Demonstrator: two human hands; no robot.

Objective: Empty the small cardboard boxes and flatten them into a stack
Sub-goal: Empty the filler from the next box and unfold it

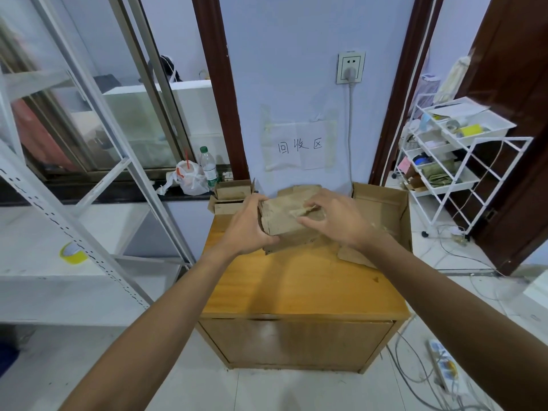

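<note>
A small worn cardboard box (284,218) sits at the back of the wooden cabinet top (296,286). My left hand (249,223) grips its left side, thumb at the front and fingers over the top edge. My right hand (335,218) pinches a loose flap on the top of the box. Under and behind it lies flattened cardboard (299,189). An open small box (231,194) stands at the cabinet's back left corner. A larger open carton (382,209) stands at the back right, its front flap (353,256) lying on the cabinet top.
A white metal shelf frame (98,203) with a yellow tape roll (72,253) is on the left. On the window ledge are a tied plastic bag (191,178) and a bottle (208,166). To the right stands a white wire cart (456,161); cables and a power strip (443,366) lie on the floor.
</note>
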